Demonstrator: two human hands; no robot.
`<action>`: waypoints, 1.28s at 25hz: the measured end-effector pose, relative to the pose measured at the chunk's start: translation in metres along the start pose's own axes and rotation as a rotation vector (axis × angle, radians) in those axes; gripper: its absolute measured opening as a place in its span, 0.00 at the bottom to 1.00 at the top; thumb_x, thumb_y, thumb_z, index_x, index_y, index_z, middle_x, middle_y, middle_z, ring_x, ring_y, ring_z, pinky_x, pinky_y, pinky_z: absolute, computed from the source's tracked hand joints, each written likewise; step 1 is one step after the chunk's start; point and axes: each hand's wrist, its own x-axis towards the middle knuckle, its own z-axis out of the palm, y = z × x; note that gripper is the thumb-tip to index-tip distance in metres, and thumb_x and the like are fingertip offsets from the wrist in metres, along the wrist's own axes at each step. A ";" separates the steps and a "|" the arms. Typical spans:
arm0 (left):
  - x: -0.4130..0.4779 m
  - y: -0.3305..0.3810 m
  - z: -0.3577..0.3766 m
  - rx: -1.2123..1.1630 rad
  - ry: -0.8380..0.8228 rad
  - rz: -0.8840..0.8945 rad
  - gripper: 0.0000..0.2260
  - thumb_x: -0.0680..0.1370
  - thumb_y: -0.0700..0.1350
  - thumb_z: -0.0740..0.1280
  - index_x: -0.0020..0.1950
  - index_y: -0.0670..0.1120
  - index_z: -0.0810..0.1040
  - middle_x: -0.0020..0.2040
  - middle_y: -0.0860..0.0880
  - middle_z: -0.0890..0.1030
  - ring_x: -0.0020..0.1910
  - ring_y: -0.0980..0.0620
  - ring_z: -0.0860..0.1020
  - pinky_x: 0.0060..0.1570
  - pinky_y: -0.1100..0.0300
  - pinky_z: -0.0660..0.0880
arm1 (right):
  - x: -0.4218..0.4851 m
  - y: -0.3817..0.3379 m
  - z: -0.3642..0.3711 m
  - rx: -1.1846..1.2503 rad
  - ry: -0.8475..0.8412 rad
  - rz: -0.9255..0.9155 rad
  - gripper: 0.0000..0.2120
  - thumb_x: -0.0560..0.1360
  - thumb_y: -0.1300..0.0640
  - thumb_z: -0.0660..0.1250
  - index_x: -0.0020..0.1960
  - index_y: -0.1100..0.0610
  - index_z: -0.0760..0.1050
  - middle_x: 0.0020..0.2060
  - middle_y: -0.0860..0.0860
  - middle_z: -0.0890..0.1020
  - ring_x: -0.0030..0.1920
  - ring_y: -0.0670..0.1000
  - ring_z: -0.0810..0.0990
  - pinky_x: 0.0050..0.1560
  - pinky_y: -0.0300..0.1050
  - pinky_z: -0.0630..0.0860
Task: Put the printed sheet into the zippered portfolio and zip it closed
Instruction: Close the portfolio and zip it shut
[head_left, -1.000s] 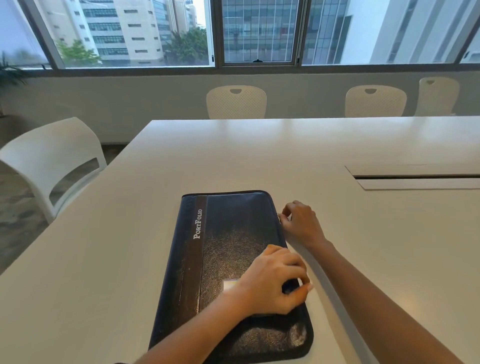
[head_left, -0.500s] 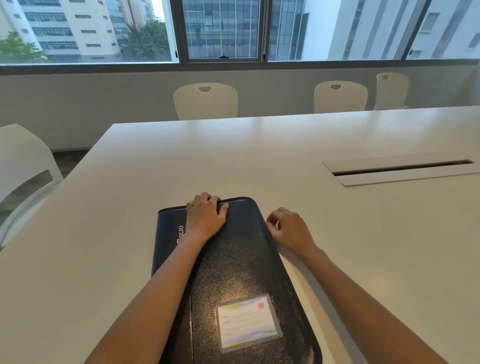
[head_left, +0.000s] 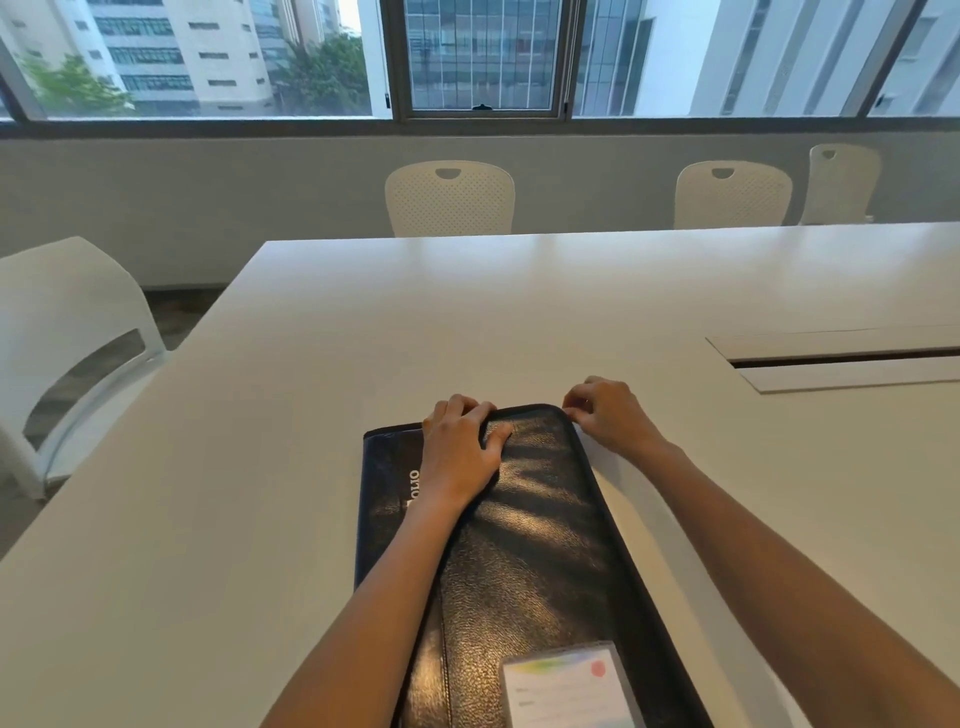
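Observation:
A black leather-look zippered portfolio (head_left: 540, 545) lies flat and closed on the white table (head_left: 467, 322), its long side running away from me. A clear label pocket (head_left: 566, 686) sits on its near end. My left hand (head_left: 457, 447) presses on the far end, with the fingers curled over the far edge. My right hand (head_left: 608, 415) is at the far right corner, its fingertips pinched together on the zipper edge. The zipper pull is hidden under those fingers. No printed sheet is in sight.
A cable slot with flaps (head_left: 841, 358) is set into the table at the right. One white chair (head_left: 62, 322) stands at the left side of the table. Three more chairs (head_left: 449, 200) line the far edge, under the windows.
My left hand left the portfolio's near end and settled on its far edge. My right hand slid along the right side up to the far right corner.

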 end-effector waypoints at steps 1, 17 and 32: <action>0.000 0.000 0.001 0.009 0.001 0.002 0.19 0.78 0.56 0.64 0.64 0.47 0.77 0.58 0.48 0.75 0.59 0.51 0.70 0.61 0.55 0.64 | 0.008 -0.001 -0.004 0.033 -0.062 0.034 0.04 0.74 0.62 0.69 0.47 0.60 0.81 0.40 0.55 0.82 0.35 0.48 0.78 0.39 0.43 0.80; -0.019 -0.009 -0.054 0.504 -0.193 -0.565 0.45 0.73 0.72 0.52 0.76 0.38 0.56 0.74 0.36 0.62 0.74 0.35 0.58 0.69 0.32 0.43 | 0.067 -0.044 -0.017 0.192 -0.406 0.657 0.05 0.72 0.66 0.70 0.46 0.66 0.76 0.35 0.57 0.80 0.34 0.51 0.78 0.41 0.43 0.79; -0.035 -0.015 -0.054 0.397 -0.059 -0.523 0.47 0.70 0.75 0.55 0.75 0.40 0.60 0.72 0.41 0.69 0.72 0.41 0.65 0.72 0.37 0.48 | 0.094 -0.181 0.063 0.363 -0.498 0.499 0.05 0.72 0.66 0.68 0.44 0.69 0.78 0.36 0.59 0.84 0.30 0.49 0.77 0.34 0.40 0.75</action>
